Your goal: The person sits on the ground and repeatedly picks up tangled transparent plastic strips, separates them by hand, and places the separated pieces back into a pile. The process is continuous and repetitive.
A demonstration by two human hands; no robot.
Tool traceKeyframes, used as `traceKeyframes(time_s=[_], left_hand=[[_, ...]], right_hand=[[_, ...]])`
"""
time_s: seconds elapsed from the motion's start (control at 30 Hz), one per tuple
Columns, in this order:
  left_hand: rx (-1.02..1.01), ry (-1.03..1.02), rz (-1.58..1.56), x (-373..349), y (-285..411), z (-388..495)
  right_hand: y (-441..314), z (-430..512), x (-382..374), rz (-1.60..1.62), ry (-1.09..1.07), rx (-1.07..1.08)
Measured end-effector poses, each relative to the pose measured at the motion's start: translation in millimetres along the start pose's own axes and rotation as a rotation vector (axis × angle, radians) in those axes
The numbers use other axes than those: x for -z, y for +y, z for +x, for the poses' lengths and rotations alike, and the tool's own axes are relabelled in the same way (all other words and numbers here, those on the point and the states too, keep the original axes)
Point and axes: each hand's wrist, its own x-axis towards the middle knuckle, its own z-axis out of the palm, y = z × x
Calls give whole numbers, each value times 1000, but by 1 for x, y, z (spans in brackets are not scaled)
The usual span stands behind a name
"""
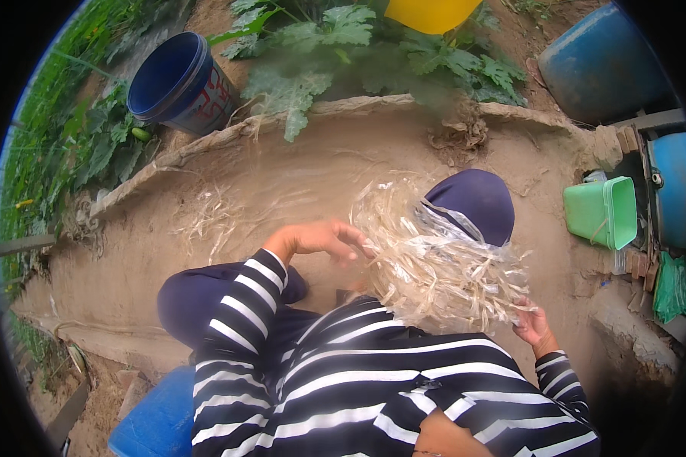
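Observation:
A large tangled bundle of translucent plastic film strips (440,257) lies across my lap, against a knee in dark trousers. At its left edge is my left hand (326,240), thumb and fingers curved; the fingertips touch the strips, but whether they pinch any is unclear. My right hand (531,323) holds the lower right edge of the bundle between thumb and fingers. Some loose pale strips (211,220) lie on the dirt ground to the left, apart from the bundle.
A dark blue bucket (168,85) stands at upper left, near broad-leaved plants (320,34). A light green container (600,211) and blue barrels (606,65) are at the right. Behind me at lower left is a blue plastic object (154,417). A low earthen ridge (343,105) runs ahead.

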Motion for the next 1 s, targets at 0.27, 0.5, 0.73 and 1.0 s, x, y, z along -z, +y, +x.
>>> traceKeyframes(time_s=[0.27,0.5,0.73,1.0], left_hand=[[145,1476,169,159,-70,-14],[190,1419,747,259,-90,-6],[-776,819,-472,179,108,-62],[-331,1483,167,193,87,-117]], right_hand=[[-32,14,2,-216,493,288],[-136,32,-108,-827,483,723],[-177,74,-348,-1260,-121,976],[-68,105,-510,-1188,-794,805]])
